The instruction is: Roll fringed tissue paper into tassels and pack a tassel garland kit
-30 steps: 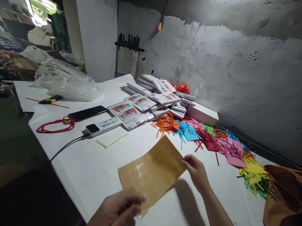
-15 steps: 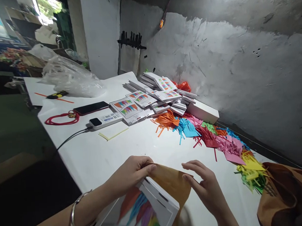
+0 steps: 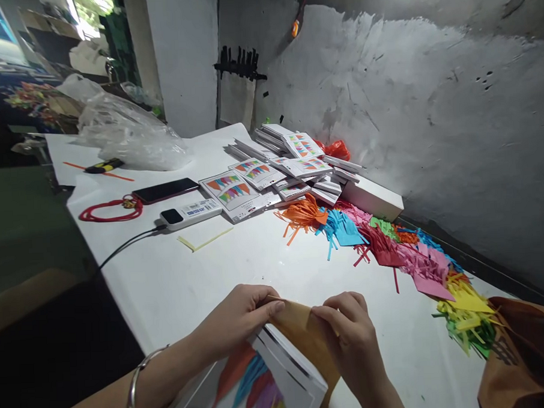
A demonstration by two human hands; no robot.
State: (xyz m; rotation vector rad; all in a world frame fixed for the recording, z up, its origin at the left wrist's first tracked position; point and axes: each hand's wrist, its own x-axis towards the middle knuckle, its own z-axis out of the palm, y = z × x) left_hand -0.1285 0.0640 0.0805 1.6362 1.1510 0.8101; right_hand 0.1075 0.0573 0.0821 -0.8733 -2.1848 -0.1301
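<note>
At the lower middle, my left hand [image 3: 247,316] pinches the upper left edge of a brown paper piece [image 3: 299,323]. My right hand [image 3: 347,330] has its thumb and forefinger closed on the same paper's upper right edge. Just in front of the brown paper, below my left hand, is a white box or packet [image 3: 262,385] printed with coloured tassels; the lower part is cut off by the frame. A silver bangle [image 3: 133,390] circles my left wrist.
Printed packets [image 3: 304,166] are piled at the back, by a white box [image 3: 373,196]. Coloured tassels [image 3: 382,244] line the right side, with a brown bag [image 3: 522,355]. A phone [image 3: 165,190], a white device [image 3: 191,213], a cutter [image 3: 104,166] and plastic bags [image 3: 129,135] lie left.
My right hand has moved left and its fingers, apart before, have closed on the brown paper's edge. My left hand keeps its pinch. The view has shifted slightly.
</note>
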